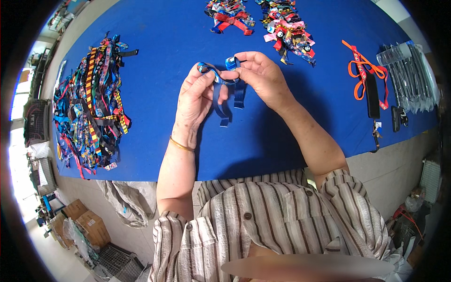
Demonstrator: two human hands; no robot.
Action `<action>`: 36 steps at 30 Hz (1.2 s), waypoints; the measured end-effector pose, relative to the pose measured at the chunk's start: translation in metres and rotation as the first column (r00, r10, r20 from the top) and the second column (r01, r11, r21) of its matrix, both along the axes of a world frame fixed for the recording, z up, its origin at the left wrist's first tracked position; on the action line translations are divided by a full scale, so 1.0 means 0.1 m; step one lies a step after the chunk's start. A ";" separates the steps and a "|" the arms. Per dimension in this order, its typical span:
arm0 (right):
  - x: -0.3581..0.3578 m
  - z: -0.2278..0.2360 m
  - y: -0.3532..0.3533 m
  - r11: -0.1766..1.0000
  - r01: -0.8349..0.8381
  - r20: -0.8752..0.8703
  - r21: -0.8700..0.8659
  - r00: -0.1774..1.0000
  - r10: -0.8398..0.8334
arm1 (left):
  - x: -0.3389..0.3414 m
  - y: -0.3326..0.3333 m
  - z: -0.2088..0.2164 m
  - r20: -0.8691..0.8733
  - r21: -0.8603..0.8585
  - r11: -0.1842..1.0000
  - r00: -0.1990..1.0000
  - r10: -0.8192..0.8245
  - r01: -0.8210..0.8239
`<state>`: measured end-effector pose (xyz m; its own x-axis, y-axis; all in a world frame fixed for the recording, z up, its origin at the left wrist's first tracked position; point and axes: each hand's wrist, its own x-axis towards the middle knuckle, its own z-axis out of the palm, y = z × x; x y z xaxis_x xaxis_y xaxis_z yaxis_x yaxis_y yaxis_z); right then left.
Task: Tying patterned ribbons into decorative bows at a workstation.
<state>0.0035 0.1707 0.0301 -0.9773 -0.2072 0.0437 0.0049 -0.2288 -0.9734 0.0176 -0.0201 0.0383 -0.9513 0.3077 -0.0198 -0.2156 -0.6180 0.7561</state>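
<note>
Both my hands hold one blue ribbon strip point(221, 101) above the middle of the blue-covered table point(159, 141). My left hand point(195, 91) pinches it between thumb and fingers, with a loop standing up at the fingertips. Another loop of the ribbon is pinched in my right hand point(263, 77). Two loose tails hang down between the hands. Whether the ribbon is knotted where the loops meet is hidden by my fingers. A gold-coloured bangle point(181, 144) sits on my left wrist.
A big heap of patterned ribbon strips point(94, 103) lies at the left. Tied ribbon bows point(230, 21) and a second pile of bows point(291, 35) lie at the far side. To the right are an orange lanyard point(359, 70), a black strap point(372, 96) and plastic-wrapped packs point(411, 75).
</note>
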 end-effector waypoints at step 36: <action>0.01 0.02 0.01 0.993 -0.002 -0.043 0.117 0.999 0.007 | -0.01 0.01 -0.05 0.019 0.079 0.996 0.999 -0.043 0.041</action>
<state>0.0048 0.1717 0.0321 -0.9741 -0.2177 0.0616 -0.0374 -0.1135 -0.9928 0.0167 -0.0193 0.0333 -0.9371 0.3487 -0.0137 -0.2579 -0.6656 0.7003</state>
